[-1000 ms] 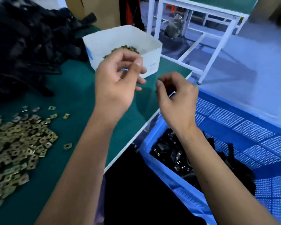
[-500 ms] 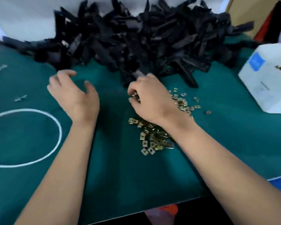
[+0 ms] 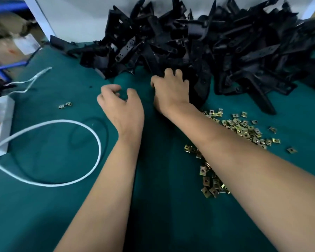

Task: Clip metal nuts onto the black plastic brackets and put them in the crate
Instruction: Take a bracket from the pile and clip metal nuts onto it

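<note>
A big heap of black plastic brackets (image 3: pixel 216 44) covers the back of the green table (image 3: pixel 44 206). Brass-coloured metal nuts (image 3: pixel 244 128) lie scattered at the right, partly under my right forearm. My right hand (image 3: pixel 171 91) reaches into the heap's near edge, with its fingers curled over a black bracket (image 3: pixel 198 88) there. My left hand (image 3: pixel 122 108) hovers just left of it above the table, fingers loosely curled and nothing visible in them. The crate is out of view.
A white cable (image 3: pixel 91 135) loops across the left of the table from a white power strip (image 3: pixel 0 124). A thin black cord (image 3: pixel 80 124) lies inside the loop. Two stray nuts (image 3: pixel 65 105) sit to the left. Cardboard boxes (image 3: pixel 5 44) stand beyond the left edge.
One second ago both hands were by the blue crate. Half a second ago my right hand was on the nuts; it has since moved up to the bracket heap. My left hand stays beside it.
</note>
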Available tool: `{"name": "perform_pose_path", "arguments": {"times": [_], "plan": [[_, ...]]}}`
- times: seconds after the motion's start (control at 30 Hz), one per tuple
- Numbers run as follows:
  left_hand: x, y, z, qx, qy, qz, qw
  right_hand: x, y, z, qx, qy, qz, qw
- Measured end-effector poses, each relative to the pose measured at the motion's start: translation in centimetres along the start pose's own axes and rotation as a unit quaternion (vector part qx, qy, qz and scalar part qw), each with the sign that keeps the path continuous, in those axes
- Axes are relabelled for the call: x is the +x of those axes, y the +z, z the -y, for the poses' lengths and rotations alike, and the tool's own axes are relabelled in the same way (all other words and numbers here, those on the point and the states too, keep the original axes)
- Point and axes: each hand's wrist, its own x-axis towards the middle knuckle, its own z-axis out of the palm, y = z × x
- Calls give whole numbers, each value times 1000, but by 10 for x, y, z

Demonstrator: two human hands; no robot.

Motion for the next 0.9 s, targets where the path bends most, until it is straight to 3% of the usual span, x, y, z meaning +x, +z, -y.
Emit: {"name": "perform_pose_path", "arguments": {"times": [0.1, 0.3, 0.4, 0.53, 0.67, 0.77, 0.83, 0.9], "plan": [[9, -6, 1, -55, -44, -34, 997, 1, -6, 2, 55, -21, -22, 998], [22, -9, 1, -201, -149, 25, 968, -8, -21, 7, 207, -65, -189, 958], [21, -6, -4, -263, -211, 185, 923, -22, -33, 14, 353, -102, -234, 900], [13, -5, -15, -348, -237, 407, 810, -52, -55, 23, 450, -194, -283, 824], [8, -4, -11, -365, -221, 477, 769, -77, -70, 33, 479, -322, -270, 771], [6, -14, -17, -391, -230, 491, 744, -81, -76, 19, 546, -274, -237, 755], [4, -19, -21, -407, -214, 501, 733, -78, -77, -2, 558, -223, -225, 767], [-1, -17, -25, -398, -196, 459, 770, -75, -77, -26, 548, -161, -221, 790]]}}
